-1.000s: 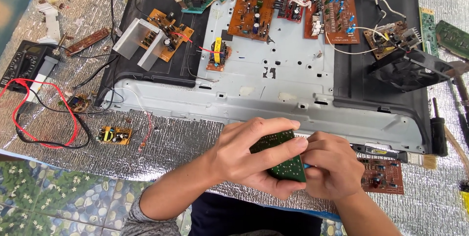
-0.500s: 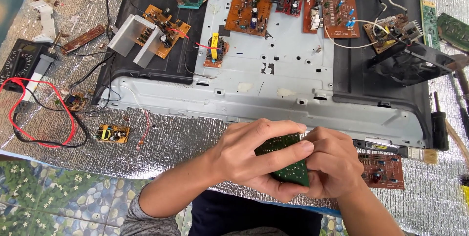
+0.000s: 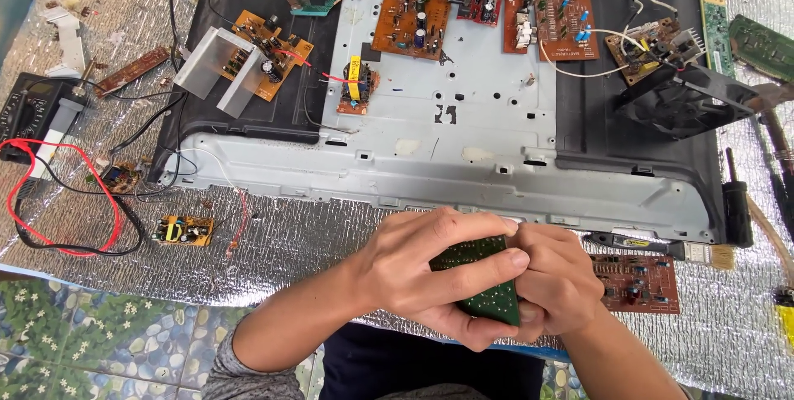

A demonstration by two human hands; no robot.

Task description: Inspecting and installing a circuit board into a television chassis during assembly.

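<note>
In the head view, a small dark green circuit board (image 3: 478, 280) is held low in the centre of the frame, clasped between both hands. The left hand (image 3: 430, 272) is wrapped over it from the left, with the fingers (image 3: 488, 263) laid across its upper face and the thumb tucked beneath; its grip is closed on the board. The right hand (image 3: 558, 280) is pressed against the board's right edge, its grip likewise closed around it, so that only the middle of the board is seen. The board is held above the near edge of a counter covered in crinkled silver foil sheet (image 3: 314, 234).

Just right of the hands, a reddish-brown circuit board (image 3: 637, 282) is laid flat on the foil, and just above it a paintbrush with a black handle (image 3: 653, 244) is placed. Behind the hands, across the middle of the frame, a large grey metal chassis in a black plastic back cover (image 3: 463, 127) is spread out. Several orange-brown circuit boards (image 3: 413, 7) are set along its upper edge, and a folded aluminium heat sink (image 3: 217, 69) is seen at upper left. At the far left, a black multimeter (image 3: 29, 106) with a looped red lead (image 3: 66, 201) is rested on the foil, and a small yellow circuit board (image 3: 184, 230) is found near it. A black fan-like part (image 3: 686, 102) is seen at upper right.
</note>
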